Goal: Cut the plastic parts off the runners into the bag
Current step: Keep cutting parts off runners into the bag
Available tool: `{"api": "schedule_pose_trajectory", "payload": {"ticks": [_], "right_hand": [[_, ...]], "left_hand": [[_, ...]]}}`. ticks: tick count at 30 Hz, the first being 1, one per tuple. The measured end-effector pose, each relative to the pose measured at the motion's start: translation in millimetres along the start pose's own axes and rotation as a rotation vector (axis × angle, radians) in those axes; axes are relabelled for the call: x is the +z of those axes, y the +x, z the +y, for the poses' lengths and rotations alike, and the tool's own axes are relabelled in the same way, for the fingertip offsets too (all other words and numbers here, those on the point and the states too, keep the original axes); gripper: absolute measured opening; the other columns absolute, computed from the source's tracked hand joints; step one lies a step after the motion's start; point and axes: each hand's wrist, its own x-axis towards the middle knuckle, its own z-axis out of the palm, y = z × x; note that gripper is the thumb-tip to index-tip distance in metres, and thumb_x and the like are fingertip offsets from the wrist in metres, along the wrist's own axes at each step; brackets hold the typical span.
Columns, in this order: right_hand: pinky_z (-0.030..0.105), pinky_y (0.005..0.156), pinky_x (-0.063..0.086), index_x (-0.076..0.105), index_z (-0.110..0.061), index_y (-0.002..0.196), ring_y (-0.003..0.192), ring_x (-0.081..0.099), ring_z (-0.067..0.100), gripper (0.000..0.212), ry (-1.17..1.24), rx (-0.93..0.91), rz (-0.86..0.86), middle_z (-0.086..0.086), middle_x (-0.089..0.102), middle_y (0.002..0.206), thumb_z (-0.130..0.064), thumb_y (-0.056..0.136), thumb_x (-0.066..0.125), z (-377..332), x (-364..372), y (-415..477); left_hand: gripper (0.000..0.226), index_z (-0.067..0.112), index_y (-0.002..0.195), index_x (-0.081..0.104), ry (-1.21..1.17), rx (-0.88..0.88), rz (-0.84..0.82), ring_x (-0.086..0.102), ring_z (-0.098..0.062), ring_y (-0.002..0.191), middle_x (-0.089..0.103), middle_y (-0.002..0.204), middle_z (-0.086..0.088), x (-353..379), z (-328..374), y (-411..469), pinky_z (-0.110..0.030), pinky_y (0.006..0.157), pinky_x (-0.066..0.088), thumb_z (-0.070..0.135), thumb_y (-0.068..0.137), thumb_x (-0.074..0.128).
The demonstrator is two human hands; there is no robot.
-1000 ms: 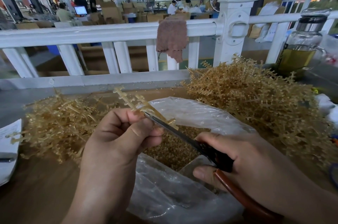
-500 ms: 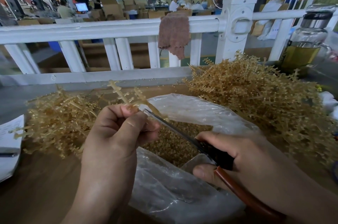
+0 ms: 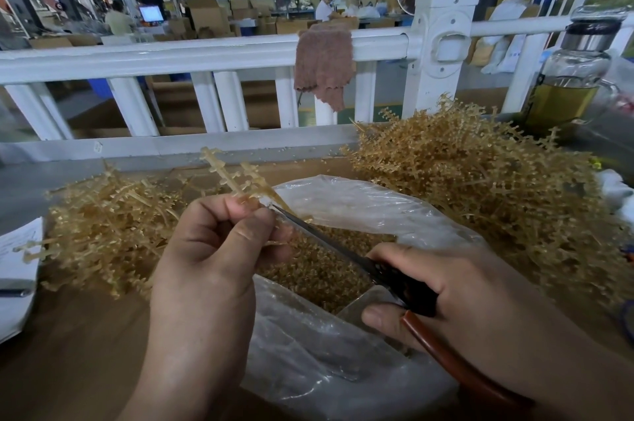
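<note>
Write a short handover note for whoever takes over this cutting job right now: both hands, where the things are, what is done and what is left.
Left hand: pinches one runner above the bag, its branched end pointing up and away.
Right hand: holds the scissors by the red-brown handles, blade tips at the runner just past the left fingers.
Bag: open between the hands, with a thick layer of cut parts inside.
Done: many parts already cut; the pile on the left looks like stripped runners, though I can't be sure.
Left: finish this runner, then the big pile on the right.
</note>
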Motion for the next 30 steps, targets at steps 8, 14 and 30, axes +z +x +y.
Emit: {"api": "schedule_pose_trajectory", "payload": {"ticks": [8, 14, 30], "right_hand": [[0.012, 0.058, 0.043, 0.052, -0.043, 0.114, 0.068, 0.058, -0.006, 0.059, -0.006, -0.004, 0.017, -0.025, 0.06, 0.085, -0.081, 0.069, 0.043, -0.6, 0.4, -0.7], [0.016, 0.058, 0.044, 0.053, -0.041, 0.112, 0.067, 0.058, -0.002, 0.057, -0.019, -0.012, 0.02, -0.022, 0.061, 0.082, -0.08, 0.071, 0.043, 0.4, 0.0, 0.2], [0.008, 0.047, 0.036, 0.058, -0.041, 0.108, 0.058, 0.056, -0.003, 0.048, 0.046, -0.071, -0.023, -0.019, 0.061, 0.077, -0.074, 0.074, 0.053, 2.1, -2.9, 0.0]], "left_hand": [[0.007, 0.024, 0.076, 0.066, -0.001, 0.016, -0.036, 0.072, -0.02, 0.075, 0.07, 0.079, -0.004, -0.8, -1.6, 0.7, -0.026, 0.065, 0.058, 0.02, 0.08, 0.07], [0.008, 0.027, 0.075, 0.069, 0.005, 0.026, -0.079, 0.074, -0.022, 0.077, 0.071, 0.079, -0.004, -4.3, -2.5, 2.8, -0.025, 0.066, 0.058, 0.022, 0.08, 0.072], [0.007, 0.024, 0.076, 0.069, -0.041, 0.012, -0.15, 0.07, -0.024, 0.068, 0.066, 0.072, -0.005, -7.8, -3.3, 6.6, -0.028, 0.065, 0.057, 0.022, 0.074, 0.074]]}}
